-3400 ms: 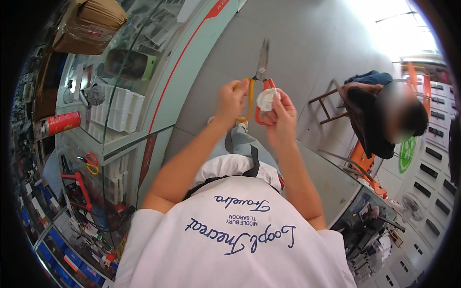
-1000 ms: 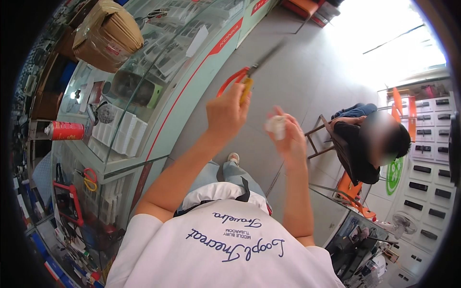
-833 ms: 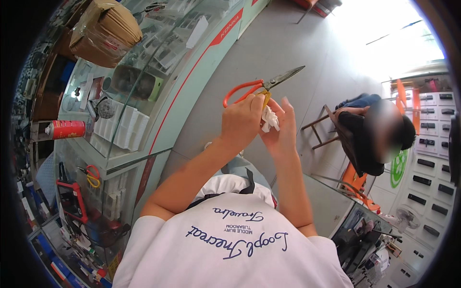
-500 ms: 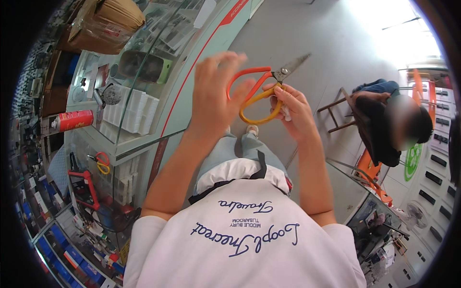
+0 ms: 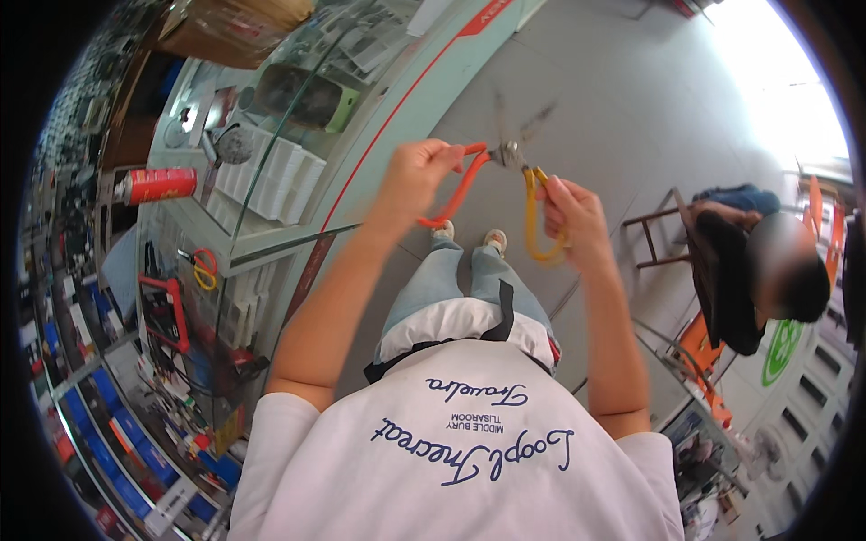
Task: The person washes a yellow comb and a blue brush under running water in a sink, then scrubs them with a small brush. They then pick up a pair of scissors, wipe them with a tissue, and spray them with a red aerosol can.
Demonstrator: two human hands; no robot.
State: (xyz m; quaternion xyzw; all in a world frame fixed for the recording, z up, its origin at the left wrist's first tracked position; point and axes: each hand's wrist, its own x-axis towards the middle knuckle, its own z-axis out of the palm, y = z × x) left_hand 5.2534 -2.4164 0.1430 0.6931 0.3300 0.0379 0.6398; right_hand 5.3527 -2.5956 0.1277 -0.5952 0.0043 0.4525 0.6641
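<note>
In front of me, above my feet, I hold a pair of scissors [image 5: 508, 153] with one red-orange and one yellow handle. My left hand [image 5: 419, 176] is closed on the red-orange handle, thumb and fingers pinching its upper part. The yellow handle is gripped near its top by my right hand [image 5: 573, 216]. The handles are spread wide, and the blades stand apart in a V pointing away from me, smeared by motion.
A glass display counter [image 5: 352, 194] runs along my left, with a red spray can [image 5: 158, 186], a cardboard box [image 5: 234, 32] and another pair of scissors [image 5: 205, 269] there. To the right a person [image 5: 735, 279] sits on a wooden chair [image 5: 658, 234]. Grey floor [image 5: 595, 108] lies ahead.
My left hand has closed on the red-orange handle, where it was loose and blurred before. The scissors have swung open, their blades now parted and turned more straight ahead.
</note>
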